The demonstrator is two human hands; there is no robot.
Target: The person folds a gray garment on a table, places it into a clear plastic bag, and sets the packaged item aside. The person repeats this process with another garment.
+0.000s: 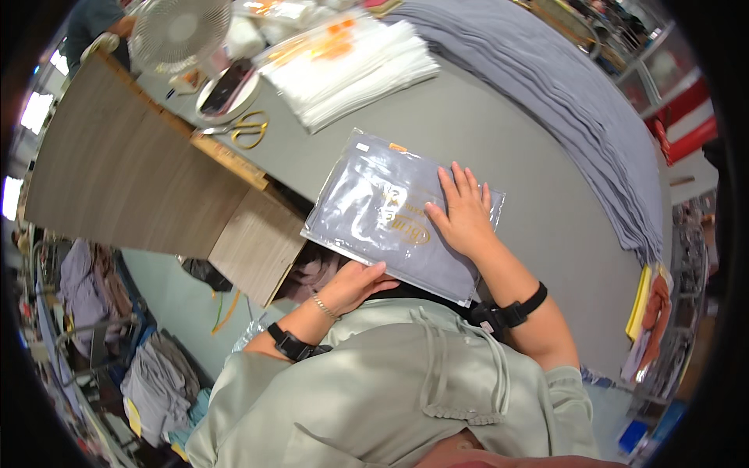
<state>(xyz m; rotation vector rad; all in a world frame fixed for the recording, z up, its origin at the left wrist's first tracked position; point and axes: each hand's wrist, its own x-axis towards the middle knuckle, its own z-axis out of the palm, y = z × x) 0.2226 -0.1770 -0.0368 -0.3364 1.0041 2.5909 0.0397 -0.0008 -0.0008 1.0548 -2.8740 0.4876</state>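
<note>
A clear plastic bag (355, 204) with folded grey-blue cloth inside lies at the near edge of the table, turned at an angle. It bears gold print and a small orange mark along its far side. My right hand (468, 222) rests flat on the bag's right part, fingers spread. At its near edge, my left hand (353, 288) grips the bag's border, with the thumb at the rim and the fingers partly hidden below.
White plastic bags (351, 74) are stacked beyond. Gold-handled scissors (248, 129), a phone (228, 87) on a white dish and a fan (181, 35) stand far left. A long pile of grey-blue cloth (546, 101) curves along the far right. A wooden panel (133, 164) rises at left.
</note>
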